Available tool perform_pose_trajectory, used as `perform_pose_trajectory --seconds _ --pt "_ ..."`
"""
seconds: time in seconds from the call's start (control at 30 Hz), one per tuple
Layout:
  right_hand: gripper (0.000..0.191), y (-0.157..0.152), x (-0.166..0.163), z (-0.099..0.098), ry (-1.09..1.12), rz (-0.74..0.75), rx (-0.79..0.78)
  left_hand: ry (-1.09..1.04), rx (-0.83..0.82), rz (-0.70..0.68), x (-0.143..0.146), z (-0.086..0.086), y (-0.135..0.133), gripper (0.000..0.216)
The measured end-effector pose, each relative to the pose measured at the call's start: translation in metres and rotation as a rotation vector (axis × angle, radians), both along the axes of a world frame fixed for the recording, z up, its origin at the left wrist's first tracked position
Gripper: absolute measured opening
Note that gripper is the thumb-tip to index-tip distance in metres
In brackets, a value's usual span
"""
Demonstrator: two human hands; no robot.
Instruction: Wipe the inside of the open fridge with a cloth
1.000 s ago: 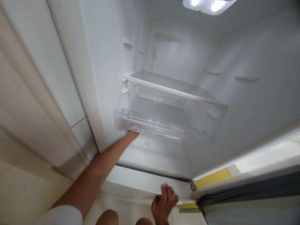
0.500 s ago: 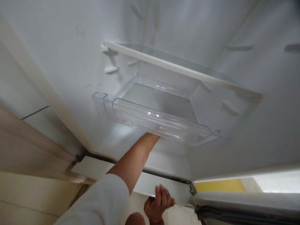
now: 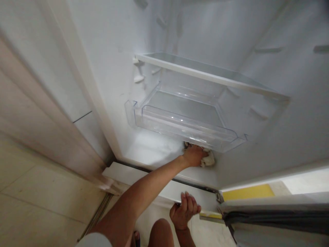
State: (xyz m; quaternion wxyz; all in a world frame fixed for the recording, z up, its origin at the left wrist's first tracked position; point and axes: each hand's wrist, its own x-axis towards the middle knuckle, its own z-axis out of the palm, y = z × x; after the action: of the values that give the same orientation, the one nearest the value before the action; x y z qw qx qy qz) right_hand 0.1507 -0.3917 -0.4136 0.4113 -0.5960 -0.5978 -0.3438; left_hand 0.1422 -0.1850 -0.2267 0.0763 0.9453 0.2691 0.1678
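Cloth (image 3: 208,160) bunched beneath the left hand (image 3: 194,156), on the inside bottom (image 3: 154,145) of an open fridge (image 3: 257,147), near the right wall; whether it touches that wall, I cannot tell. Step in hand, by my reading: pressing the cloth down on this surface. A further stroke would call for a low wrist and steady pressure, since a clear plastic drawer (image 3: 180,128) hangs just above the fingers, beneath a white-edged shelf (image 3: 205,76).

Cloth's look: off-white, crumpled, soft, spilling out past the finger side of the hand. A darker patch shows at its far left end, under the drawer front; perhaps a stain or a fold in shadow, the view being dim and blurred there.

Left grip: fingers bent over the cloth and closed on it, tips partly lost to sight. Right hand (image 3: 185,209): at the fridge's white front ledge (image 3: 122,173), fingers half curled, thumb apart. Whether that grip has hold of the edge or merely rests there, cannot tell.
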Motion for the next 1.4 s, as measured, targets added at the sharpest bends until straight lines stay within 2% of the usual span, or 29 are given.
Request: perform_pose_trajectory --seconds 0.17,0.3,0.43,0.63,0.93,1.1,1.2,1.33,1.4 --pt "0.065 0.001 -0.003 0.013 -0.014 0.003 0.019 0.013 -0.065 0.050 -0.016 0.005 -0.032 0.040" --pt "0.065 -0.001 -0.002 0.015 -0.034 0.005 0.005 0.031 -0.083 0.034 -0.031 0.014 -0.042 0.037" --pt "0.066 -0.002 -0.001 0.014 -0.029 0.010 -0.009 0.003 -0.065 0.045 -0.055 0.015 -0.049 0.036" --pt "0.065 -0.001 0.000 0.016 -0.064 0.031 0.012 -0.039 -0.082 0.230 -0.100 0.009 -0.061 0.042" --pt "0.065 -0.001 0.002 0.016 -0.076 0.045 0.017 0.013 -0.082 0.575 -0.173 0.016 -0.053 0.048" --pt "0.067 0.000 0.001 0.017 -0.063 0.056 0.026 0.002 -0.056 0.784 -0.200 0.016 -0.054 0.053" --pt "0.069 -0.001 -0.001 0.020 -0.045 0.059 0.023 0.015 -0.052 0.819 -0.205 0.014 -0.055 0.058" --pt "0.068 -0.001 -0.003 0.022 -0.039 0.061 0.015 0.050 -0.082 0.803 -0.204 0.014 -0.049 0.061" --pt "0.066 -0.001 -0.003 0.021 -0.038 0.058 0.015 0.058 -0.106 0.789 -0.203 0.015 -0.041 0.069"
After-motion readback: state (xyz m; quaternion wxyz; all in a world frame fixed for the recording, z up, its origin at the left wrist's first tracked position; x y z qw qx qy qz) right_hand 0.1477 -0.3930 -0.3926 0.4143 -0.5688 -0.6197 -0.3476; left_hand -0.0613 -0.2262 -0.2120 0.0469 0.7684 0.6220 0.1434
